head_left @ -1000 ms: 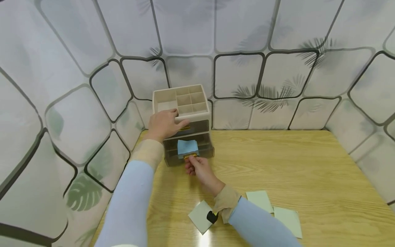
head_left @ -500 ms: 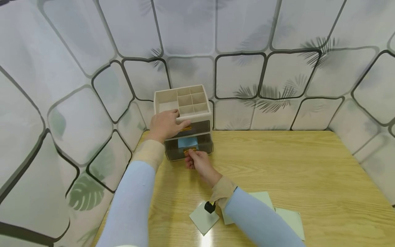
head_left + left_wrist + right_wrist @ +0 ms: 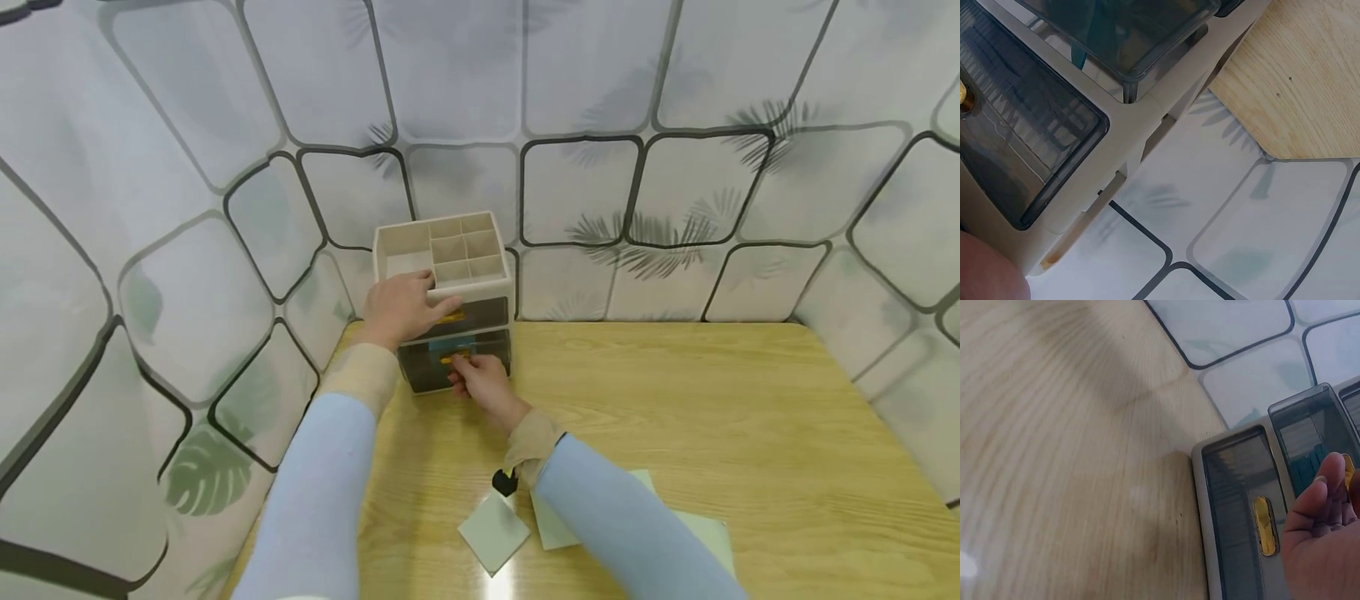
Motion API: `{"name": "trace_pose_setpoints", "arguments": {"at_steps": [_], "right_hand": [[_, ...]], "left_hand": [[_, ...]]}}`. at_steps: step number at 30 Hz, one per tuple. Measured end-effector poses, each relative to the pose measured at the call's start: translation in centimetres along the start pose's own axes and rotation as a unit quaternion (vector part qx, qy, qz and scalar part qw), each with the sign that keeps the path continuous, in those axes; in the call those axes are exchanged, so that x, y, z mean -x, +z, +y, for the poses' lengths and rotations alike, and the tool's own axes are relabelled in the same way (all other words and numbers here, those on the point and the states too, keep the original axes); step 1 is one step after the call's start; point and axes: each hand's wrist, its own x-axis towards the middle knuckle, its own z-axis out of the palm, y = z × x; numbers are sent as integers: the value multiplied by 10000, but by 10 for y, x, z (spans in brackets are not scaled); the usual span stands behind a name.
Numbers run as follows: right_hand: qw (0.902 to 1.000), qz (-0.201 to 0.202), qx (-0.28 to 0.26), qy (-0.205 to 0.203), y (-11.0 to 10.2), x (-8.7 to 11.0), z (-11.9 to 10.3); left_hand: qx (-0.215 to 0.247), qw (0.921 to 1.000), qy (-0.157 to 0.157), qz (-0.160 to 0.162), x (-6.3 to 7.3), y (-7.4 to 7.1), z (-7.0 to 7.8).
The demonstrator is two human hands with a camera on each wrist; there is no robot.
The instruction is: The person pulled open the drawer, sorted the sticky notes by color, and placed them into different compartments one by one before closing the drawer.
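Observation:
A white desktop drawer organizer [image 3: 480, 289] stands against the back wall, with open compartments on top and dark see-through drawers below. My left hand [image 3: 397, 310] grips its front rim, fingers over the edge into the left compartment and thumb along the front. My right hand [image 3: 486, 385] pinches the gold handle [image 3: 1349, 470] of a drawer [image 3: 495, 350]. That drawer sticks out slightly in the right wrist view. Something blue [image 3: 450, 342] shows inside it, partly hidden by the dark front. Below it, another drawer with a gold handle [image 3: 1265, 525] is pushed in.
Pale green paper squares lie on the wooden table [image 3: 675, 400]: one square [image 3: 493, 533] in front, other paper [image 3: 553, 525] partly under the right sleeve [image 3: 622, 508]. A patterned wall covering [image 3: 577, 192] closes in the back and sides.
The drawer has slid inward, from well out to almost flush, and my right hand has moved forward with its handle. The blue thing is now mostly covered. My left hand stays put.

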Motion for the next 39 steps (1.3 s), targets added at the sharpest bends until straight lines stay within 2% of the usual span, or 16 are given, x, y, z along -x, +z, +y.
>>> {"name": "trace_pose_setpoints", "arguments": {"at_steps": [8,17,23,28,31,36,39], "right_hand": [[9997,10,105,224,2,-8,-10],[9995,50,50,304,4,-21,-17],[9994,-14,33,351,4,-22,-18],[9990,-260,316,164,1,-20,-5],[9976,-510,441,183,-1,-19,10],[9945,-829,94,640,-5,-15,25],[9925,-791,-246,896,-5,-15,31]], "left_hand": [[-26,10000,38,-76,1,0,-3],[-24,9999,71,67,-2,-4,-5],[-73,9999,70,126,-1,-5,-4],[-77,9999,4,144,2,-5,-3],[-58,9998,1,170,3,-3,-2],[19,9997,28,245,2,2,-2],[51,9997,13,237,1,4,-1]]}}
